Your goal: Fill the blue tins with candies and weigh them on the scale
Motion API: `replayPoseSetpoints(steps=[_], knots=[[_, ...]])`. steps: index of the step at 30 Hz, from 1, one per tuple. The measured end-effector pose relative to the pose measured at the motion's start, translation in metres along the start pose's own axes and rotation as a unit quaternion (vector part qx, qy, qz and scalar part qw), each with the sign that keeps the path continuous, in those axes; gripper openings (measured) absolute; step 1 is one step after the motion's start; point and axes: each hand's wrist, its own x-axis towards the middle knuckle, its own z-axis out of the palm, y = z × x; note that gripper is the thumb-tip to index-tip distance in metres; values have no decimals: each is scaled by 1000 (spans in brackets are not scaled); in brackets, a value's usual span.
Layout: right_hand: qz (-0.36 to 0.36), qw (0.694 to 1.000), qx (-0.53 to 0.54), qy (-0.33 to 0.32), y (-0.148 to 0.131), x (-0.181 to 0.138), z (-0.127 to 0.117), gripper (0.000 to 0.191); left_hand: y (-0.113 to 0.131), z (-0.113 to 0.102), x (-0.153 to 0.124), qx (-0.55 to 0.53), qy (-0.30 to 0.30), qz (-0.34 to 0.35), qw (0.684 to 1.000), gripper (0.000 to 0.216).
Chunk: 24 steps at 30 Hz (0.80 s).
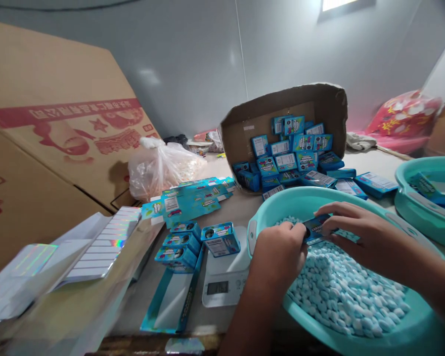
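While over candies (348, 291), box (314, 229) off rim (300, 194).

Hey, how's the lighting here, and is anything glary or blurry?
Head view: a bright light, cut off by the top edge, and pale glare on the wall; head view: rainbow glints on the labels; head view: the held box looks shaded; head view: the right forearm softens toward the picture's edge.

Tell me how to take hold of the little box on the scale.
Probably from above, pinching the box by its near and far sides: it sits on the scale with nothing over it, its left end close to three boxes.
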Motion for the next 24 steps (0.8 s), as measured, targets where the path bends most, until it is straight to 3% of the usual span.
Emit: replayPoseSetpoints(steps=[8,19,24], knots=[[37,998,6,-48,5,-4,2,19,0,2,0,-8,0,-1,1000,17],[3,996,22,-88,11,-4,17,15,-1,9,-3,28,-44,18,998,13],[-67,997,-33,21,39,4,43,42,-1,7,-2,46,-50,36,997,13]])
